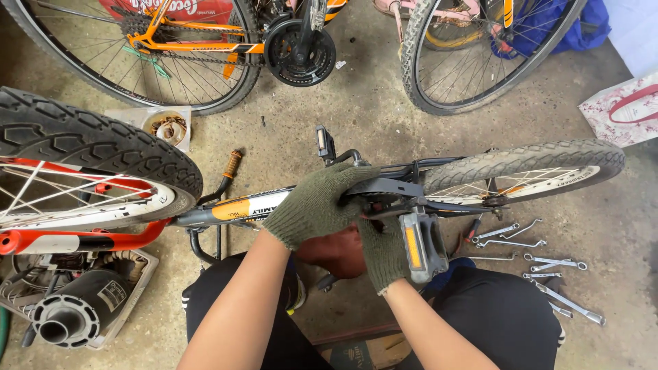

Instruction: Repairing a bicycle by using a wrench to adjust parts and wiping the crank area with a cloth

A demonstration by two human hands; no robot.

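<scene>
Bike [233, 207] lies upturned across the person's knees on the floor [370, 116]. Left hand [312, 205], gloved, clenches its chain guard [384, 186]; right hand [384, 250] is closed beneath the guard by the pedal [423, 247]. Spanners [541, 260] lie right of the bike. It looks heavy and rigid; the frame seems the surest hold.

Both hands wore olive-green knit gloves: left hand [317, 204], right hand [382, 252]. Grey plastic pedal [423, 247] beside right glove had an amber reflector. Black chain guard [384, 188] under left glove. Frame tube [233, 209] left of grip: grey with yellow-orange patch.
</scene>
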